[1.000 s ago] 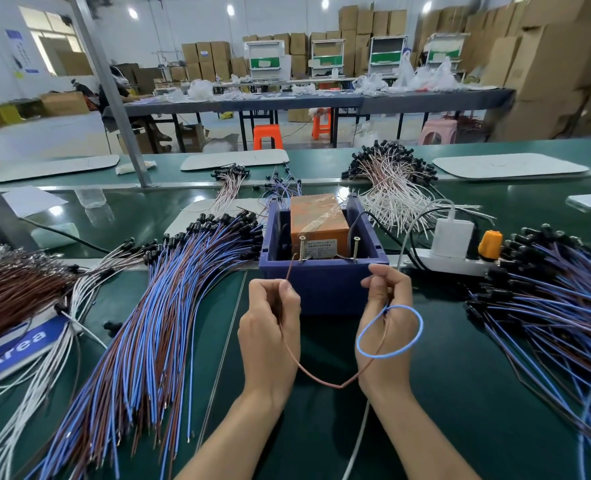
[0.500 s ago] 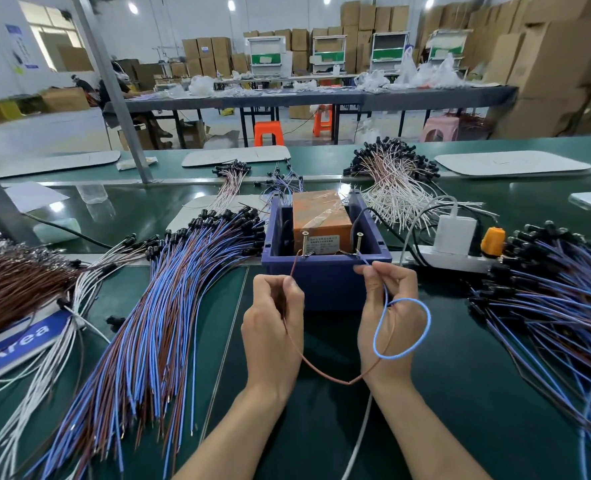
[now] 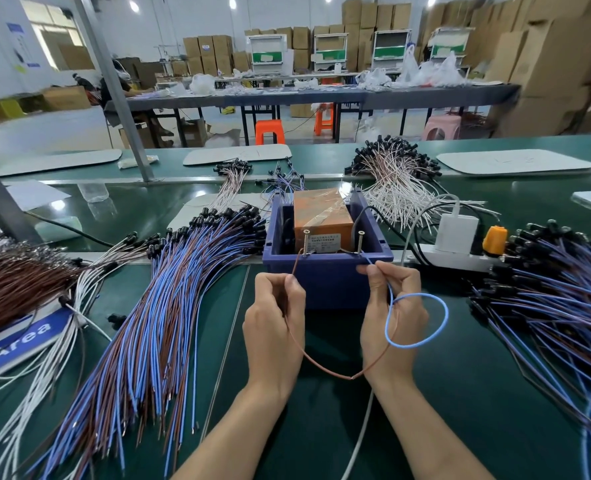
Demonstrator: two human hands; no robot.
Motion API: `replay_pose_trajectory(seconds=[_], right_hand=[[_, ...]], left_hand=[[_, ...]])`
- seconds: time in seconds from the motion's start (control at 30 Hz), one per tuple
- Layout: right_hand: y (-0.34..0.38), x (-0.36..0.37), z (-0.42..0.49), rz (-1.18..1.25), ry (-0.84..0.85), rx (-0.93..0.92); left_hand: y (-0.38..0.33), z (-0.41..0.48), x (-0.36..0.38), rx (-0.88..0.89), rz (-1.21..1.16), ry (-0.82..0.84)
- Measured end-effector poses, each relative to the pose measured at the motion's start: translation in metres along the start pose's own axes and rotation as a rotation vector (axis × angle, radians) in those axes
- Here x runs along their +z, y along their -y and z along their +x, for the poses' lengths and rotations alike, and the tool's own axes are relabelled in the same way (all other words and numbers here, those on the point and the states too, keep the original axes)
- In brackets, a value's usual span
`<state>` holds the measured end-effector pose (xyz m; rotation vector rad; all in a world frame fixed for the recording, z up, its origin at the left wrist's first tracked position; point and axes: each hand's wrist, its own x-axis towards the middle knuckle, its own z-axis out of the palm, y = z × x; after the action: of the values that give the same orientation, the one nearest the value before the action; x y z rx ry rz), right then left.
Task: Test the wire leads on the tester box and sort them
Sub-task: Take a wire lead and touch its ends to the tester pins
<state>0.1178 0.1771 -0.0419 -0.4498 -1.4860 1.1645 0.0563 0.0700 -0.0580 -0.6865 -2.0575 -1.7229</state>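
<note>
Just in front of the tester box (image 3: 328, 285), the left hand (image 3: 275, 327) pinches a brown lead (image 3: 321, 367) between thumb and fingers. The lead's end reaches up to the left screw post (image 3: 306, 242) on the box. The right hand (image 3: 394, 320) pinches a blue lead (image 3: 439, 327), whose tip is up by the right screw post (image 3: 360, 242). The rest of it loops out to the right. The brown lead sags between both hands. Left of the box fans a pile of blue and brown leads (image 3: 169, 306); right of it lies another pile (image 3: 564, 306).
</note>
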Motion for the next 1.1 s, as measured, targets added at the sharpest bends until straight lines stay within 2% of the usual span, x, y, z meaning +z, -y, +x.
replay_pose_trajectory(seconds=[1.1], right_hand=[[-0.0059, 0.0021, -0.0014, -0.015, 0.012, -0.037]], left_hand=[[-0.0021, -0.0002, -0.0002, 0.036, -0.013, 0.016]])
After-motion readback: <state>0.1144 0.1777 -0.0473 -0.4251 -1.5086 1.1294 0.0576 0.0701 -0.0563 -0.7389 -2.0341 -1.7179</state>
